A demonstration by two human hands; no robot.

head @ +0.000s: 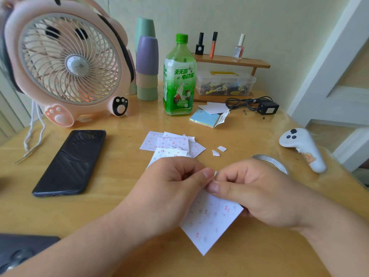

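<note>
- The left hand [171, 188] and the right hand [253, 192] both pinch the top corner of a white paper sheet [209, 222] with little red cherries on it. The thumbs and first fingers sit right next to each other, almost touching.
- The sheet hangs down between the hands, just above the table [111, 206], close to the person.
- It looks like a tear is about to start at that corner. A pile of small pieces [171, 144] of the same paper lies on the table behind the hands, with two tiny scraps [218, 150] beside it.
- To do it well, hold the fingers tight and close on each side of the spot.
- Pull one hand toward you and one away, slowly, so the rip goes straight.
- Move the fingers down the sheet as the rip grows.
- Watch out for the tape roll [273, 162] just behind the right hand.
</note>
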